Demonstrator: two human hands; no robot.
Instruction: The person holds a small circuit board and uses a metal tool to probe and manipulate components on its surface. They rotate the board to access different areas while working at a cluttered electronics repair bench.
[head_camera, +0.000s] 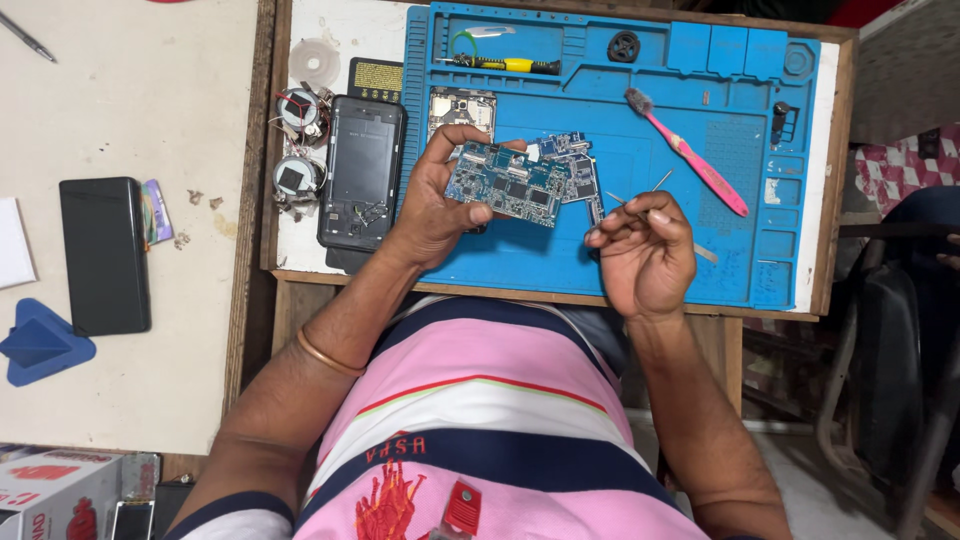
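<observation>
My left hand (432, 200) grips a blue circuit board (505, 183) by its left edge, holding it tilted above the blue work mat (720, 250). A second blue board (575, 170) lies on the mat just behind it. My right hand (645, 250) is closed around thin metal tweezers (632, 206), whose tips point toward the right edge of the held board. A pink toothbrush (690, 155) lies diagonally on the mat to the right of my right hand.
An opened black phone body (360, 170) and wire coils (297, 110) lie left of the mat. A yellow-handled tool (505, 65) rests in the mat's top tray. A black phone (103, 255) and blue wedge (40, 340) sit on the white table at left.
</observation>
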